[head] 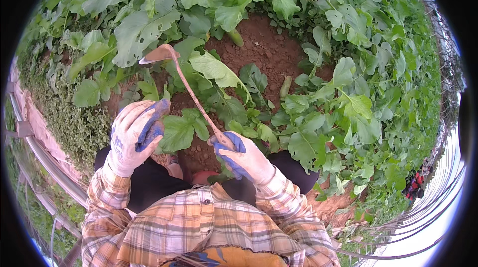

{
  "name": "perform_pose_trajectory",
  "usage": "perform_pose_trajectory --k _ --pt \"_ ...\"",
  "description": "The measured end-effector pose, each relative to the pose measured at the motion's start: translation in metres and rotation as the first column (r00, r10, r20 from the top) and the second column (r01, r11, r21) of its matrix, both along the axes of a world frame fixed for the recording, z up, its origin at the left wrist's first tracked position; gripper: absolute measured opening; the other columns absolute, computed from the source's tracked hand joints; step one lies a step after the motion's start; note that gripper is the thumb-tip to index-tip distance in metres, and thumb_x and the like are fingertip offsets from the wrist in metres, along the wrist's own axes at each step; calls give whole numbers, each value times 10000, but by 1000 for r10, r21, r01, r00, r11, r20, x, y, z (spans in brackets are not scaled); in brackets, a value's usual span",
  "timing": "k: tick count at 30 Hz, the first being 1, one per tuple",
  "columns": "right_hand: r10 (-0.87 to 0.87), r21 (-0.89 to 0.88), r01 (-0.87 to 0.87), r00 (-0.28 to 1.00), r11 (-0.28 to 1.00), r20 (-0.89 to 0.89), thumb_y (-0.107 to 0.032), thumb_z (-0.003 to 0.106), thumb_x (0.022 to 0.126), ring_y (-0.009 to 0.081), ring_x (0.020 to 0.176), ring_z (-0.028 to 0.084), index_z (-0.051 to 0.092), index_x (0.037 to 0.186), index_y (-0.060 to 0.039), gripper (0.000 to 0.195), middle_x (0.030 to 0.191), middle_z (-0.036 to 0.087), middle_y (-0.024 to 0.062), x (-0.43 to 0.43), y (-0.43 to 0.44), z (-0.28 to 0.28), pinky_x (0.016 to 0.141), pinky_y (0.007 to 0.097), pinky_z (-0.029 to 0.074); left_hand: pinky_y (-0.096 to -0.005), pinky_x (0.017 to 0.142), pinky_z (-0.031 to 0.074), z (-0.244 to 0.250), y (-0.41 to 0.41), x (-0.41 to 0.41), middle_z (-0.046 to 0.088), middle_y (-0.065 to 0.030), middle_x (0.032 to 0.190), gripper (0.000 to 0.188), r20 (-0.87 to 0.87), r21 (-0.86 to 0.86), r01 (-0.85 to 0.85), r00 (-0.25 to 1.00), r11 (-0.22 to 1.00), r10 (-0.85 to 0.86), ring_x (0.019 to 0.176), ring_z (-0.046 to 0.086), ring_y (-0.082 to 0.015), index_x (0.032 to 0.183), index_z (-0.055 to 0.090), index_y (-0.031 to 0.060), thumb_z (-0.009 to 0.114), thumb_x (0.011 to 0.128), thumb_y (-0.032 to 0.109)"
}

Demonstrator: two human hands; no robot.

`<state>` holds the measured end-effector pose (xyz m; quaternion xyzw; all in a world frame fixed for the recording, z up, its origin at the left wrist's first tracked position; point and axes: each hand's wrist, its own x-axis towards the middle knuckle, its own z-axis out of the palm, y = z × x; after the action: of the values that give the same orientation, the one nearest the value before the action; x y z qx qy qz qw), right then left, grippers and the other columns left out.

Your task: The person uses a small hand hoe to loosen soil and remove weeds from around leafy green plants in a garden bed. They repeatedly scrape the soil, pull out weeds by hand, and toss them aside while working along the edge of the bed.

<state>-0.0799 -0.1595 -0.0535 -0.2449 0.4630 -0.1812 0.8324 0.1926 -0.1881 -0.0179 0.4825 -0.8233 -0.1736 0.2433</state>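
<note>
My right hand (242, 158), in a white work glove with a blue coated palm, grips the handle of a small hand hoe (194, 97). The hoe's thin shank slants up and to the left. Its soil-stained blade (158, 54) is raised in front of large, hole-eaten leaves (143, 31). My left hand (134, 136), gloved alike and smeared with soil, hovers left of the shank without touching it. Its fingers are loosely bent, the thumb stands apart from them, and nothing shows in the palm. Below both hands are leafy radish-like plants (183, 130).
A pale green root (285, 87) pokes out of the bare reddish soil (261, 46), and another root (236, 38) shows farther up. Dense foliage (358, 80) covers the right. Metal pipes (44, 158) run along the left edge. A person in red (415, 184) is far right.
</note>
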Motion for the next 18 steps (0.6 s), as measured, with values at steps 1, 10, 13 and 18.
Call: perform_pose_trajectory --k 1,10,13,18 --pt "24 41 -23 999 999 -30 -141 593 856 39 516 402 524 1145 -28 317 756 488 -40 2 7 6 452 183 345 -434 841 454 3 15 0 588 -169 1049 508 -16 -19 6 1000 1000 -7 970 564 -362 1081 561 7 697 613 150" --pt "86 -213 -70 994 975 69 -176 616 853 33 589 434 529 1131 -28 326 778 503 -27 29 94 14 517 185 354 -454 832 466 13 172 7 589 -150 1062 559 2 19 25 1000 1000 -25 958 582 -352 1094 572 40 714 585 222" --pt "109 -216 -105 994 971 5 -210 609 861 33 510 426 537 1089 -35 296 765 518 -31 40 104 3 439 177 346 -445 881 440 17 185 13 576 -133 1111 602 46 31 81 996 996 -83 1023 557 -329 1140 555 54 713 598 264" --pt "-4 -24 5 998 1000 55 -291 520 915 49 445 378 573 1037 -78 251 611 435 -37 41 94 -11 372 196 271 -390 868 433 17 168 -3 580 -145 1069 516 205 65 128 969 990 -139 976 563 -316 1194 502 55 610 782 347"
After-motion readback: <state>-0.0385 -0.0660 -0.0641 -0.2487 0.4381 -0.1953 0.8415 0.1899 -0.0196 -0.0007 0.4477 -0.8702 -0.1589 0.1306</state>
